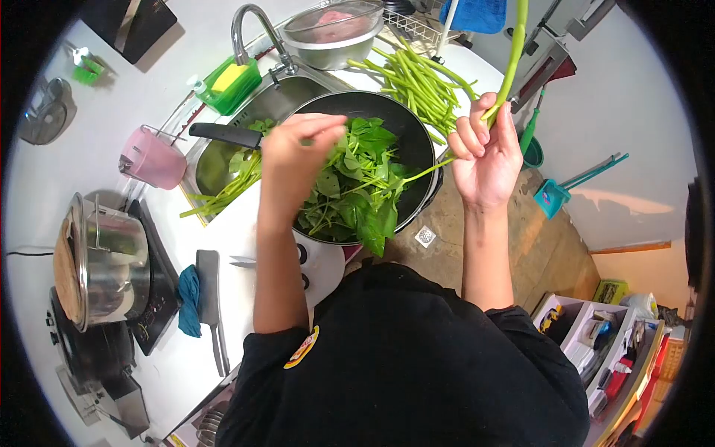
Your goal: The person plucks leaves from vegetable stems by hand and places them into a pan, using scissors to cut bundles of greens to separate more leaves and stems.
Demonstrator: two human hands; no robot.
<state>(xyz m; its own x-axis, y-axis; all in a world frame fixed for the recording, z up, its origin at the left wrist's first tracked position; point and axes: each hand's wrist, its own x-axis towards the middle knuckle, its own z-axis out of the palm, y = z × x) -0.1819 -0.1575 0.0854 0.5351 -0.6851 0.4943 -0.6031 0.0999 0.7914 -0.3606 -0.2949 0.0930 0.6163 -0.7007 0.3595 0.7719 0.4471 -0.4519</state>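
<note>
My right hand (489,153) pinches a long green stem (513,59) that rises to the top edge of the view. Over the left part of a black pan (412,134) is my left hand (302,153), its fingers bent together and blurred; whether anything is between them is too smeared to tell. Leafy greens (365,194) fill much of the pan, and a thin stalk sticks out over its right rim. Beyond the pan lies a pile of cut green stems (421,82).
Behind the pan are a sink (287,97), a faucet (261,30), a green soap holder (231,86) and a metal bowl (331,54). Scissors (243,262), a cleaver (209,290), a blue cloth (189,300) and a steel pot (112,257) stand or lie at left.
</note>
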